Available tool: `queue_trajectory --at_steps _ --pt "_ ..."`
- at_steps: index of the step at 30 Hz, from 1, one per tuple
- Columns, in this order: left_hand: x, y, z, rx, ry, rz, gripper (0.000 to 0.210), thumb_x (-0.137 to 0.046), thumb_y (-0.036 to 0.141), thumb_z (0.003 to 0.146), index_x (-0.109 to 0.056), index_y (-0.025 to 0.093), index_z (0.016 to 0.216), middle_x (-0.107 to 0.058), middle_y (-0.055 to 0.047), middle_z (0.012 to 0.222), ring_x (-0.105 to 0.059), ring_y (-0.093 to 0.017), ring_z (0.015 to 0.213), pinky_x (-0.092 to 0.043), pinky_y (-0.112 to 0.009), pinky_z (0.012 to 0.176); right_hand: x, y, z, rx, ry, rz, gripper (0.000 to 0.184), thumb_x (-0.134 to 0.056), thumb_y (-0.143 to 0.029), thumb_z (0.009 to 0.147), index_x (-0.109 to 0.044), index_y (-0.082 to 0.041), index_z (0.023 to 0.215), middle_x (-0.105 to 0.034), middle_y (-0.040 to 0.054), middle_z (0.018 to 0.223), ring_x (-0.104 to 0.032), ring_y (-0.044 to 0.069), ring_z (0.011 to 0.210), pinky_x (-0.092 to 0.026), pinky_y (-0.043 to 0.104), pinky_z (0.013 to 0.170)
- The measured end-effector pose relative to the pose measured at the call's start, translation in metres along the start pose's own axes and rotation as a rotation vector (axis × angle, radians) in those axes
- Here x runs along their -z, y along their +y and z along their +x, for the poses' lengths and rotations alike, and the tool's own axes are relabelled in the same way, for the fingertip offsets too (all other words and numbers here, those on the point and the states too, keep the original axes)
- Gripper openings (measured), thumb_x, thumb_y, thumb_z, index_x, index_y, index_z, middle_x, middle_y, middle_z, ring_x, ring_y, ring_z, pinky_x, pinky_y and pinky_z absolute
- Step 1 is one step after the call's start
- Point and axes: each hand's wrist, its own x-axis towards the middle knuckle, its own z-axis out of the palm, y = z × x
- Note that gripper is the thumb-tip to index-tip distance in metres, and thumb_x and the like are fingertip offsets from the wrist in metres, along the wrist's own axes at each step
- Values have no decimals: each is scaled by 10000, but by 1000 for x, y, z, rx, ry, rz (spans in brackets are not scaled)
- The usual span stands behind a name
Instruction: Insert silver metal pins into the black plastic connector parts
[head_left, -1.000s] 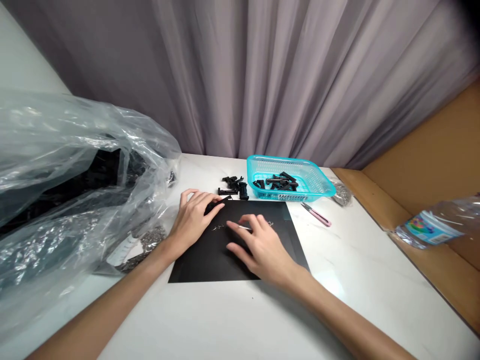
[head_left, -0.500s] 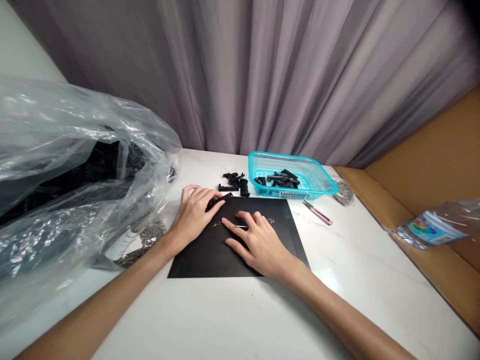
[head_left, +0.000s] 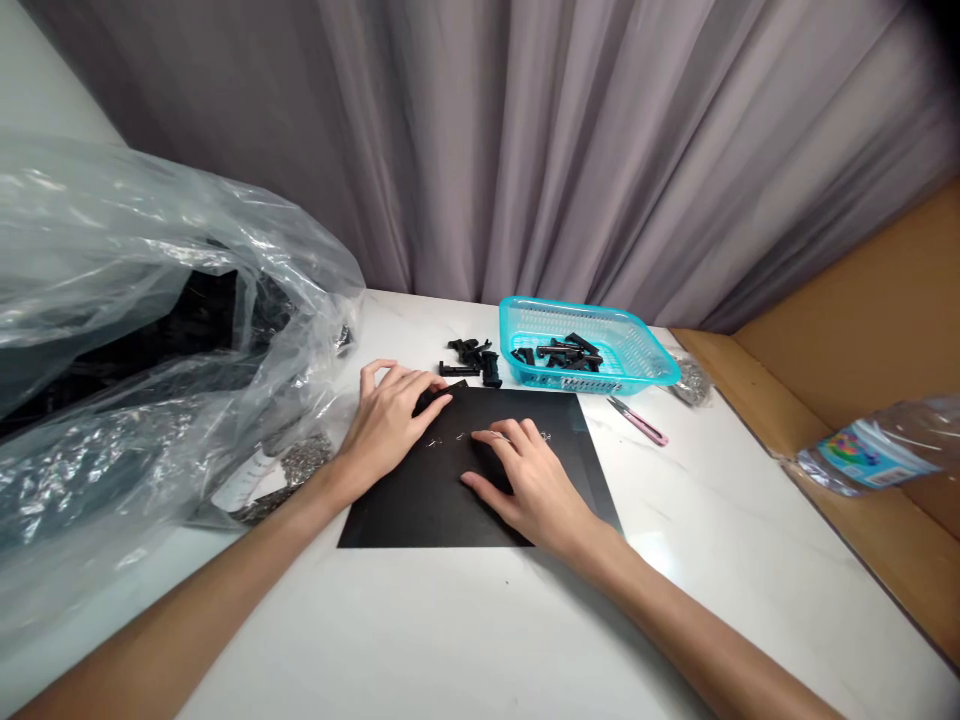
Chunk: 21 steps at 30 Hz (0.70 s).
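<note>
Tabletop [head_left: 360, 640], white and faintly veined, spreads nearest the person and leaves room to draw back. Beyond that strip lies a flat black mat [head_left: 420, 515], straight-edged; its darkness presumably makes the small silvery metal pieces [head_left: 435, 442], scattered over its farther half, easier to pick out. The person's right hand [head_left: 536, 485] is over the mat's right half, forefinger bent near those pieces and thumb standing apart; whether the fingers pinch the pale sliver beside them cannot be told. The left hand [head_left: 386, 415] sits at the mat's far left corner, thumb and fingers gripping a black plastic part [head_left: 459, 385], apparently to steady it there (only its tip shows well). On the left, a pouch of metal bits [head_left: 304, 475] and a large clear plastic bag [head_left: 285, 220] crowd that side, so the easier room seems to be rightward, over the mat. Pink-handled snips [head_left: 639, 421] lie just beside the mat's right edge, seemingly handy yet off its surface. Past the far edge, loose black parts [head_left: 491, 370] rest near a turquoise basket [head_left: 652, 368], whose walls hold more of them together. A labelled bottle [head_left: 862, 455] is well apart at right; a grey curtain [head_left: 450, 150] bounds the back.
</note>
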Motion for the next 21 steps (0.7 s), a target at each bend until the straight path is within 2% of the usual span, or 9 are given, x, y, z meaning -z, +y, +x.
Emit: queue_trajectory --at_steps 2,4,7,11,13,17,19,21 --pt "1 1 0 1 -4 -6 151 -553 349 1024 -639 226 1043 -774 -31 1058 -671 -232 991 -243 -489 1163 0 0 1 12 -6 -14 500 -538 -442 1042 -552 -166 1458 -610 147 1308 -541 296 1096 -544 465 983" --pt "1 3 -1 19 -10 -30 158 -550 350 1026 -635 222 1065 -775 -41 1064 -657 -238 1025 -307 -461 1130 1 0 3 44 -36 -56 541 -495 -461 1056 -501 -192 1526 -583 136 1405 -529 295 1085 -530 483 1005" --pt "0 7 -3 58 -15 -76 160 -575 367 1012 -633 229 1067 -778 -42 1034 -623 -257 1087 -402 -417 1037 2 0 5 94 -100 -107 520 -417 -470 1080 -517 -232 1532 -562 98 1490 -515 287 1059 -519 488 1006" --pt "3 16 -2 90 -6 -159 138 -600 374 1007 -626 244 1045 -781 -1 995 -682 -217 1007 -330 -464 1118 1 2 6 117 -97 -128 514 -440 -467 1076 -520 -239 1529 -573 105 1488 -520 287 1053 -523 488 966" --pt "4 20 0 133 -11 -241 147 -608 382 1002 -630 255 1073 -781 10 1032 -709 -208 1002 -306 -496 1149 -1 2 7 113 -48 -118 496 -501 -459 1058 -565 -210 1482 -616 124 1417 -534 286 1055 -522 466 948" --pt "5 28 1 208 -49 -541 273 -643 406 969 -627 287 1215 -753 0 1177 -716 -209 1091 -463 -430 1089 -3 5 7 95 94 -89 257 -496 -252 1073 -735 -187 1144 -725 96 1068 -578 234 908 -504 378 808" --pt "4 32 -1 225 -75 -667 396 -651 413 959 -584 299 1333 -744 -5 1147 -722 -199 1074 -544 -372 1011 -3 8 6 93 153 -56 257 -480 -191 1072 -736 -194 1052 -720 78 985 -583 207 830 -482 359 757" --pt "2 34 -3 257 -113 -736 519 -646 437 959 -506 316 1444 -726 -7 1095 -741 -184 972 -611 -314 848 -2 11 3 59 188 4 214 -511 -201 1062 -724 -198 1042 -706 78 982 -602 202 839 -482 352 770"
